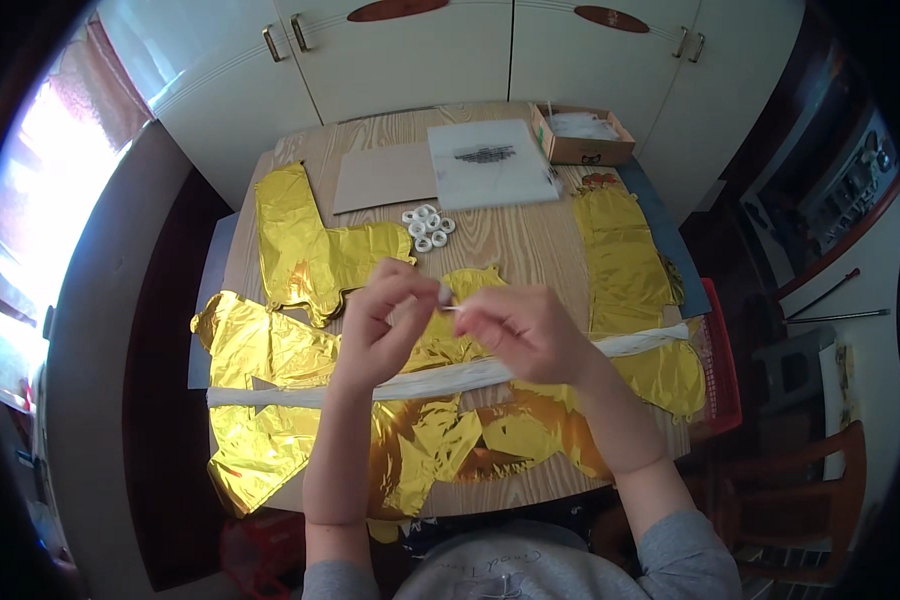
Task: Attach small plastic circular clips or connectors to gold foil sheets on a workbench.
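While both hands hover over the middle of the tabletop (490, 240), a small white piece (446, 293) sits pinched at the fingertips of the left hand (380, 320), whose grip is narrow around it. Beside it, the right hand (525, 330) meets it with a thin white strip (454, 308) pinched between thumb and forefinger, its grip also narrow. Below the hands, a long white band (420, 383) runs across the tabletop from the left edge towards the right edge, lying over flattened gold foil balloons (300, 250) that cover most of the near half. Just beyond the hands, a cluster of small white rings (427, 227) rests on bare wood. Toward the far edge lie a sheet of brown card (385, 176) and a white sheet (490, 162), with an open cardboard box (582, 135) at the far right corner.
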A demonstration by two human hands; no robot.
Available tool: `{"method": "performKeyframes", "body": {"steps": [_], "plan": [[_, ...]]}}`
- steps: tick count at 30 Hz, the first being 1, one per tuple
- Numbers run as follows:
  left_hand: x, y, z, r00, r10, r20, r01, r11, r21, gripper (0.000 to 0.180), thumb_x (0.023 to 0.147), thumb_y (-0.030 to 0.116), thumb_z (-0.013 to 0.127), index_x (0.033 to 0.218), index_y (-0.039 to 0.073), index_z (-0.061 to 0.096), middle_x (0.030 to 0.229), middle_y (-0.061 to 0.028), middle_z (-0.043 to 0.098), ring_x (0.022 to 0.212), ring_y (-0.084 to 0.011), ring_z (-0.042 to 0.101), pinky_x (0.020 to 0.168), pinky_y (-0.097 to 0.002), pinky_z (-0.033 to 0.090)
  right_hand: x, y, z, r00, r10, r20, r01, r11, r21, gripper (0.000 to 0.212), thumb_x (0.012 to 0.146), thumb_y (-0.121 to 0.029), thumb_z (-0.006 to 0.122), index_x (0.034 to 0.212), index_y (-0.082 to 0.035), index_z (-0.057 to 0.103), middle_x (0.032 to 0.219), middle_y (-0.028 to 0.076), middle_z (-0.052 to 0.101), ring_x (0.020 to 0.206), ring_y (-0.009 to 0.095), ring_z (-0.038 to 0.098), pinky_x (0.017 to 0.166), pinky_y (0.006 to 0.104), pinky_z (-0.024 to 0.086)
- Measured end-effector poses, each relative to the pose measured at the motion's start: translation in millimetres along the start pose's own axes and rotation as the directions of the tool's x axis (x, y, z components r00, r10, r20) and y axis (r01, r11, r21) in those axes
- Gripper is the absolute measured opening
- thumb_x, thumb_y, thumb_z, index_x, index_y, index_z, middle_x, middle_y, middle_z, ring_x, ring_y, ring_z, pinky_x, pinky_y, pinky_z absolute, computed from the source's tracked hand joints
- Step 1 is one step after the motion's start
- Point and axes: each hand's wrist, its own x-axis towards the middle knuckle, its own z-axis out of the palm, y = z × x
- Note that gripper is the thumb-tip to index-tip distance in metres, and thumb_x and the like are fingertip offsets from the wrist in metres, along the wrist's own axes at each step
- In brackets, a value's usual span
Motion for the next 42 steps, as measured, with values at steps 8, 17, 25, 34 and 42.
{"method": "performKeyframes", "body": {"steps": [8, 17, 25, 34, 42], "plan": [[4.0, 9.4, 7.1, 0.989, 0.01, -0.147, -0.021, 0.997, -0.076, 0.016, 0.077, -0.003, 0.053, 0.088, 0.0, 0.063, 0.085, -0.0062, 0.064, 0.074, -0.0133, 0.049, 0.073, -0.0276, 0.041, -2.2, 5.8, 9.1, 0.998, 0.025, 0.058, -0.02, 0.997, -0.078, 0.013, 0.084, -0.016, 0.054, 0.081, -0.005, 0.058, 0.065, 0.011, 0.057, 0.057, 0.025, 0.055, 0.054, 0.0317, 0.043], [6.7, 19.8, 17.1, 0.964, -0.104, -0.243, 0.019, 0.944, -0.328, 0.02, 0.077, -0.006, 0.05, 0.092, -0.003, 0.063, 0.092, -0.0076, 0.062, 0.081, -0.014, 0.05, 0.079, -0.0272, 0.041, -5.9, 20.3, 16.6, 1.0, -0.006, 0.026, 0.011, 0.985, -0.171, 0.013, 0.086, -0.016, 0.052, 0.081, -0.005, 0.057, 0.061, 0.008, 0.055, 0.053, 0.017, 0.054, 0.05, 0.0292, 0.041], [-1.4, 11.0, 8.1, 0.997, -0.077, -0.005, 0.064, 0.856, -0.513, 0.017, 0.077, -0.004, 0.053, 0.09, -0.002, 0.063, 0.082, -0.0062, 0.062, 0.074, -0.0135, 0.05, 0.072, -0.0273, 0.041, 0.8, 18.7, 14.0, 0.991, 0.052, -0.127, -0.075, 0.98, -0.184, 0.009, 0.082, -0.013, 0.054, 0.08, -0.006, 0.057, 0.061, 0.01, 0.056, 0.054, 0.027, 0.057, 0.048, 0.0342, 0.042], [-1.0, 9.7, 3.0, 0.989, -0.006, 0.147, 0.09, 0.811, -0.577, 0.014, 0.081, 0.0, 0.051, 0.089, -0.004, 0.062, 0.085, -0.0058, 0.059, 0.079, -0.0135, 0.056, 0.073, -0.0247, 0.044, -0.7, 15.8, 4.6, 0.995, 0.075, -0.071, -0.086, 0.982, -0.166, 0.01, 0.084, -0.015, 0.052, 0.08, -0.007, 0.057, 0.06, 0.008, 0.055, 0.052, 0.023, 0.055, 0.05, 0.0319, 0.042], [-4.3, 2.0, -10.3, 0.945, -0.106, 0.308, 0.257, 0.825, -0.503, 0.014, 0.082, 0.002, 0.052, 0.09, -0.003, 0.063, 0.088, -0.0116, 0.063, 0.08, -0.014, 0.057, 0.071, -0.0251, 0.044, 1.1, 5.0, 3.5, 0.994, 0.093, -0.063, -0.103, 0.977, -0.187, 0.011, 0.083, -0.015, 0.053, 0.079, -0.006, 0.057, 0.064, 0.009, 0.056, 0.055, 0.027, 0.054, 0.052, 0.0332, 0.043]]}}
